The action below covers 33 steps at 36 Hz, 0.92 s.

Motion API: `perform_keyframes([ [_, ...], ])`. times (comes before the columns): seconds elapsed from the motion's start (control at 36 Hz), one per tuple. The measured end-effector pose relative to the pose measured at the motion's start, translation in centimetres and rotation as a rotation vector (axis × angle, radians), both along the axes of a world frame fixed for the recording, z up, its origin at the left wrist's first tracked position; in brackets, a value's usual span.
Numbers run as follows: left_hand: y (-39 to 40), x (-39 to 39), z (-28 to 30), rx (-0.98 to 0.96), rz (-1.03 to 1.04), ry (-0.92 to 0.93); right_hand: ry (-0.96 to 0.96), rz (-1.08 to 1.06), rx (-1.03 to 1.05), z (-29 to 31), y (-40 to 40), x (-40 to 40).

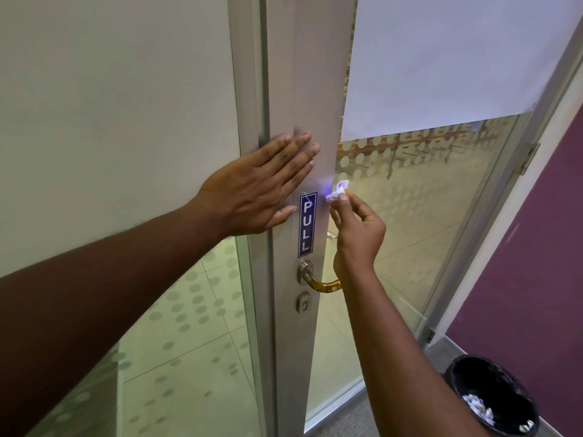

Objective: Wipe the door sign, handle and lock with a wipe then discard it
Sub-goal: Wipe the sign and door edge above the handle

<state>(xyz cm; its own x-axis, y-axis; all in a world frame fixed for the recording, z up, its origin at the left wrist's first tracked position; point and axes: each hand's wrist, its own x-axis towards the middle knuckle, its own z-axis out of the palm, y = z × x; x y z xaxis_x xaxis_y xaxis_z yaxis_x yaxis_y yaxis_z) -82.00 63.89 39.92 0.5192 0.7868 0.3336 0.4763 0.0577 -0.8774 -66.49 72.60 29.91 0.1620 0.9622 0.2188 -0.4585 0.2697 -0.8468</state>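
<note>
A blue vertical PULL sign is stuck on the grey metal door stile. Below it are the lever handle and the round lock cylinder. My left hand lies flat and open against the stile, just left of and above the sign. My right hand pinches a small crumpled white wipe between its fingertips, held beside the sign's top right corner at the stile's edge. My right wrist hides the far end of the handle.
A black-lined bin with crumpled wipes stands on the floor at the lower right. A white paper sheet covers the upper door glass. A purple wall is on the right, a frosted glass panel on the left.
</note>
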Motion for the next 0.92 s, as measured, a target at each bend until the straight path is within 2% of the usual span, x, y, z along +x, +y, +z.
perform_keyframes([
  [0.17, 0.0, 0.0, 0.0, -0.005, 0.0, -0.008, -0.146, -0.149, 0.081, 0.8, 0.0, -1.2],
  [0.36, 0.1, -0.1, 0.0, 0.01, -0.019, 0.004, -0.361, -0.365, 0.365, 0.7, -0.5, -2.6],
  [0.47, 0.0, -0.1, 0.0, 0.002, -0.011, 0.009, -0.467, -0.284, 0.416, 0.0, -0.6, -1.8],
  [0.58, 0.0, 0.0, 0.1, -0.006, 0.001, 0.007, -0.32, -0.184, 0.286, 0.7, 0.1, -0.5],
  [0.67, 0.0, 0.0, 0.1, -0.016, 0.0, -0.008, -0.3, -0.15, 0.309, 1.8, 0.3, -0.9],
  [0.81, 0.0, -0.1, 0.0, -0.006, -0.017, -0.01, -0.455, -0.313, 0.48, 1.3, 0.0, -2.1],
  [0.92, 0.1, 0.0, 0.0, -0.007, -0.02, -0.009, -0.576, -0.431, 0.523, -0.3, -0.3, -2.5],
])
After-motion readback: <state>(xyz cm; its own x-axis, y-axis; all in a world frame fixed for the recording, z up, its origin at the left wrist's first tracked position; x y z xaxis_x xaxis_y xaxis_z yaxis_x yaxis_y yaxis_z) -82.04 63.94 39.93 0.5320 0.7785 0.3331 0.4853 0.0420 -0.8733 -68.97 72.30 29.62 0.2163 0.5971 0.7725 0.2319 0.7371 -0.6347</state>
